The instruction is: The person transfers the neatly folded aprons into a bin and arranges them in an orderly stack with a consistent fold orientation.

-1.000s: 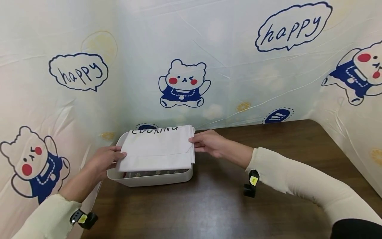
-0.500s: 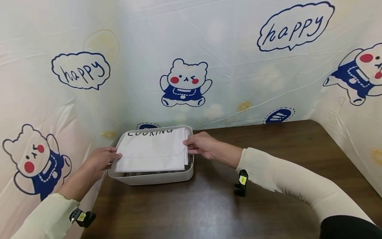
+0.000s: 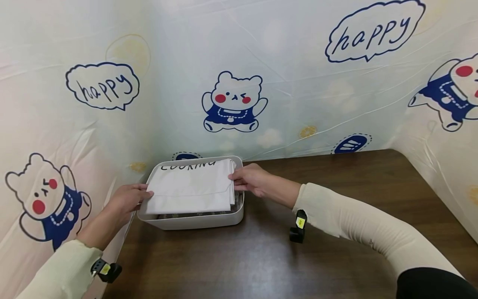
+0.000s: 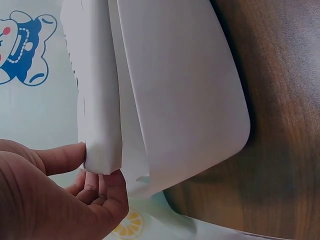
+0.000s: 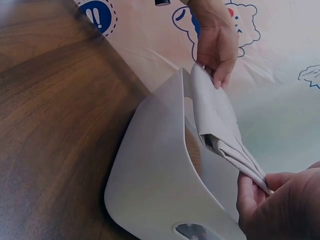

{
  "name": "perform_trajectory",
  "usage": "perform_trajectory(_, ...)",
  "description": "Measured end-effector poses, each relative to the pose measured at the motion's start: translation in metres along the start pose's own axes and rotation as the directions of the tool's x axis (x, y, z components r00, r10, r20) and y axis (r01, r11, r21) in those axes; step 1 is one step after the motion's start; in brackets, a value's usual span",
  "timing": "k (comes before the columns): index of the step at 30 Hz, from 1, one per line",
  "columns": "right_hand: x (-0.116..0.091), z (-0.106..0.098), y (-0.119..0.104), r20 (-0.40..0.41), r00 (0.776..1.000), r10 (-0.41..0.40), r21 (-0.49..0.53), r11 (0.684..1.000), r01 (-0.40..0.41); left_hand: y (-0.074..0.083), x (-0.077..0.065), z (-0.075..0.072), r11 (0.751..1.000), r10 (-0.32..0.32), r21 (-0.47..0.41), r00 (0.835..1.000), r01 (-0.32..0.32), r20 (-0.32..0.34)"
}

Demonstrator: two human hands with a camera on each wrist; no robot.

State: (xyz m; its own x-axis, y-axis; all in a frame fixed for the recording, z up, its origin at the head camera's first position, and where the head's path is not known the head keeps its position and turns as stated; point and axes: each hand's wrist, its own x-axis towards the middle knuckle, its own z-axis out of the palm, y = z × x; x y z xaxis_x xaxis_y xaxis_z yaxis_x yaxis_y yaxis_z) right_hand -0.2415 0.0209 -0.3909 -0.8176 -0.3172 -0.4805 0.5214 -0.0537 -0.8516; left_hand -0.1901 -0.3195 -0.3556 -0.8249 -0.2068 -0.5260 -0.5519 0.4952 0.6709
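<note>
A folded white cloth (image 3: 190, 187) with "COOKING" printed near its far edge lies level in the mouth of a white plastic bin (image 3: 203, 223). My left hand (image 3: 125, 201) pinches the cloth's left end, thumb on top and fingers underneath, as the left wrist view shows. At the opposite end, my right hand (image 3: 254, 179) pinches the layered edge between thumb and fingers. In the right wrist view the cloth (image 5: 215, 107) tilts over the bin's rim. Beneath it, a strip of dark patterned fabric (image 3: 198, 214) shows inside the bin; the rest is hidden.
The bin stands on a dark brown wooden table (image 3: 317, 178), close to the back left corner. A pale curtain (image 3: 291, 74) printed with bears and "happy" bubbles hangs behind and along both sides. The bin's end wall has an oval handle hole (image 5: 190, 231).
The cloth has shifted slightly left and lowered into the bin's mouth, so the back and right rim now show. Both hands moved with it and kept their grip.
</note>
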Motion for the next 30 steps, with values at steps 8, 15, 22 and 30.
perform_trajectory(8, -0.003, 0.002, -0.006, -0.009, 1.0, 0.001, -0.031, 1.0, -0.001, 0.001, -0.001, 0.002, 1.0, -0.006, -0.005, 1.0, 0.006, -0.01)
perform_trajectory(15, -0.003, 0.0, -0.01, -0.023, 1.0, 0.009, -0.069, 0.998, -0.01, -0.001, -0.002, 0.002, 0.999, 0.037, 0.003, 0.999, -0.037, -0.018)
perform_trajectory(22, -0.017, -0.009, -0.019, 0.034, 0.999, 0.014, -0.183, 0.983, -0.008, 0.0, -0.006, -0.002, 0.992, 0.125, -0.024, 0.992, -0.126, -0.032)
perform_trajectory(30, -0.023, -0.024, -0.03, 0.031, 1.0, -0.003, -0.143, 0.99, 0.008, 0.005, -0.007, 0.007, 0.99, 0.122, -0.064, 0.992, -0.124, -0.026)
